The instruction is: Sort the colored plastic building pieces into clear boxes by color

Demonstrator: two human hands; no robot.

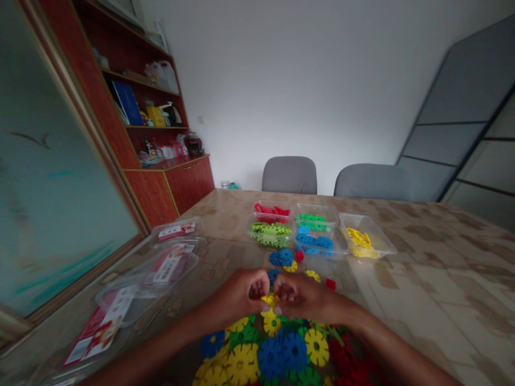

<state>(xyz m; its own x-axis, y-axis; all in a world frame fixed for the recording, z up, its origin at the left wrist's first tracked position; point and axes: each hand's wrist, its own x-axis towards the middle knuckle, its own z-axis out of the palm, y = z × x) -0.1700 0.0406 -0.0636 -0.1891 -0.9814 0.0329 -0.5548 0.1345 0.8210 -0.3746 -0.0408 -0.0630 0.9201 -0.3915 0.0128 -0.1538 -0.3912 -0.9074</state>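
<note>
My left hand [247, 292] and my right hand [300, 296] meet over a pile of plastic pieces. Between their fingertips is a yellow notched disc [269, 299], pinched from both sides. Another yellow disc [272, 324] shows just below it; whether the two are joined I cannot tell. Beneath the hands lie many flower-shaped discs: blue ones [277, 355], yellow ones [242, 364], green ones [244, 335] and, at the right, red pieces [344, 359]. Just beyond my fingers rest blue discs [285, 257] and a small red piece [300, 255].
Clear tubs hold red pieces [271, 210], light green pieces [271, 234], green pieces [311, 221], blue discs [314, 244] and yellow pieces [359, 238]. Clear labelled lids [171, 262] lie at the left. Two grey chairs [289, 175] stand behind the table [434, 257].
</note>
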